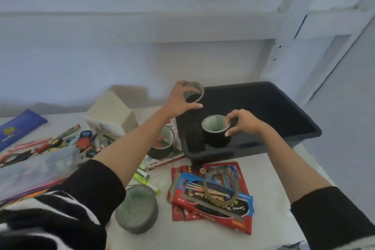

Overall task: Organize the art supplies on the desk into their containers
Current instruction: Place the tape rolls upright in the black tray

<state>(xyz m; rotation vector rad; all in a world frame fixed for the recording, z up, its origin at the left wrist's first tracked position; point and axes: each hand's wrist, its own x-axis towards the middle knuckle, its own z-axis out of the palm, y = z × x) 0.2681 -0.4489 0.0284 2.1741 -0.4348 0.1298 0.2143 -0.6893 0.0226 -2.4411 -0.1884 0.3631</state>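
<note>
A black plastic bin [288, 134] stands at the back right of the desk. My left hand [180, 100] grips a black tape roll [194, 92] with a pale core, held above the bin's left edge. My right hand [243, 123] pinches the rim of a second black tape roll [216, 134], which is inside the bin near its front wall. A third tape roll [162, 144] lies on the desk just left of the bin, partly hidden by my left forearm.
Red and blue brush packets [211, 197] with a clear tape ring and a ruler lie in front of the bin. A grey round lid [137, 209] sits near the front. Pens, markers and scissors [60, 144], a clear box, a cream container [111, 113] and a blue pouch [18, 126] crowd the left.
</note>
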